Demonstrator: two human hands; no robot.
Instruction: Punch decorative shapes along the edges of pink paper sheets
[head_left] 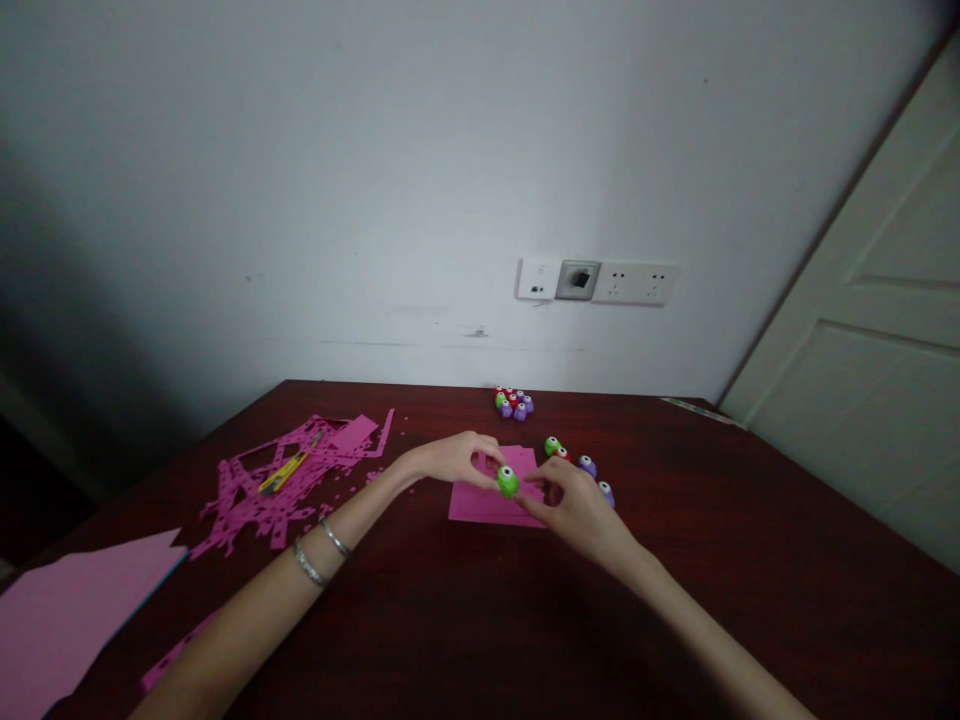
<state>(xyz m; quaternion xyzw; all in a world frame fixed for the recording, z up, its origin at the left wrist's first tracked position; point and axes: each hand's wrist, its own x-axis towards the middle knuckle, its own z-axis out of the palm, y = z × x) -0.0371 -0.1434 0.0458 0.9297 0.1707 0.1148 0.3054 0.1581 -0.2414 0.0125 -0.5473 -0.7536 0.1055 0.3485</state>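
A small green one-eyed toy figure [507, 483] is between my two hands, its eye facing up. My left hand [459, 461] holds its left side, with thumb and forefinger bent around it. At its lower right, my right hand [577, 508] has the thumb on it and the forefinger curled close by. Below the toy lies a pink foam sheet [480, 507], partly hidden by my hands. Just beyond my right hand stand several more figures, including another green one [552, 445], a purple one [587, 466] and a red one partly covered.
Pink foam scraps [259, 500] spread across the left side, with a yellow utility knife [289, 472] on top. Larger pink sheets [82, 610] lie at the near left. A cluster of small figures [514, 404] stands by the wall, below the sockets [634, 284].
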